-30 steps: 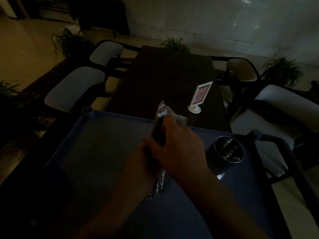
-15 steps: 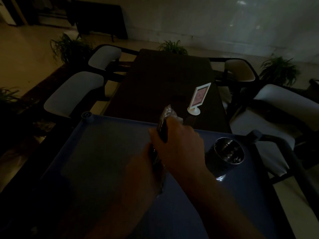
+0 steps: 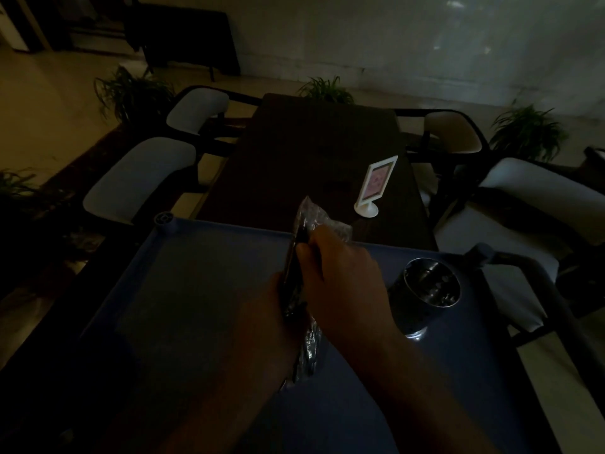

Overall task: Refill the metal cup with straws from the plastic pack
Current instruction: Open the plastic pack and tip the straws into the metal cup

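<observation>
Protruding beyond right hand (image 3: 343, 276), plastic pack (image 3: 311, 216).

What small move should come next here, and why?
Probably draw a bunch of straws out of the plastic pack with the right hand, toward the metal cup. Both hands grip the pack over the cart: the left hand low, the right near its top, and the cup stands just right of them.

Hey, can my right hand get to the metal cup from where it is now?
Probably yes. The metal cup stands on the blue cart top just right of the right hand, with nothing between them. That hand grips the plastic pack, though, so it would need to let go first.
</observation>
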Demonstrator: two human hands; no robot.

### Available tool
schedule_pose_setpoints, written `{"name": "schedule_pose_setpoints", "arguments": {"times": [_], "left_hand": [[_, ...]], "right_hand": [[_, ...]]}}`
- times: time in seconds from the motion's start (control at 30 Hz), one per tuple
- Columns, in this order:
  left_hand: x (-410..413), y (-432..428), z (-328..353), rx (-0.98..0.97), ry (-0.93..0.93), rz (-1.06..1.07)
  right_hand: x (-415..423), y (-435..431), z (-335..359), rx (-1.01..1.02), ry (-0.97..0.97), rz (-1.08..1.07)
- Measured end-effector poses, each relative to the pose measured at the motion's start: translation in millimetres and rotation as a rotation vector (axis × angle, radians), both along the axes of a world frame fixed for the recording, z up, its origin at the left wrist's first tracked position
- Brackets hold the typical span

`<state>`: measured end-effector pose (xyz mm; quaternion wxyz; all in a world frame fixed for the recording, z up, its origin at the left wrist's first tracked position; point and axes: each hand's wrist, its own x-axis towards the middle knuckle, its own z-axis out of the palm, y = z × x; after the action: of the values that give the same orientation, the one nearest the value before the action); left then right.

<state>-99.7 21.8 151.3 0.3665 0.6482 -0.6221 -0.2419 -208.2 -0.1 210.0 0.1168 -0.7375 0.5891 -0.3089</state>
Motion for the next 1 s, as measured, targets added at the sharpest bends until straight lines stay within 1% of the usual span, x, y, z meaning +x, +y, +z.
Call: {"name": "schedule_pose_setpoints", "arguments": {"times": [0.1,0.23,0.37,0.47,0.63,0.83,1.0], "left_hand": [[-2.5,-2.8,1.1,0.196,-0.005,0.024],[-3.6,-2.8,2.3,0.297,0.149,0.022],[-1.8,6.4,8.0,0.300,0.253,-0.016],[0.0,12.0,9.6,0.296,0.374,-0.035],[-1.0,15.8,14.8,0.304,0.487,-0.069],[1.2,16.9,8.7,0.272,0.521,-0.094],[4.3,17.1,3.5,0.278,0.535,-0.101]], "right_hand": [[-2.4,0.8,-2.0,-0.002,-0.066,0.013],[-5.7,2.8,-3.7,-0.020,-0.141,0.003],[-8.4,3.3,-4.5,-0.074,-0.211,-0.009],[-11.7,1.6,-7.2,-0.053,-0.292,0.006],[-15.5,0.8,-7.6,-0.005,-0.443,0.008],[-18.5,0.6,-4.3,0.042,-0.604,0.025],[-22.4,-0.9,-4.2,0.086,-0.710,-0.017]]}}
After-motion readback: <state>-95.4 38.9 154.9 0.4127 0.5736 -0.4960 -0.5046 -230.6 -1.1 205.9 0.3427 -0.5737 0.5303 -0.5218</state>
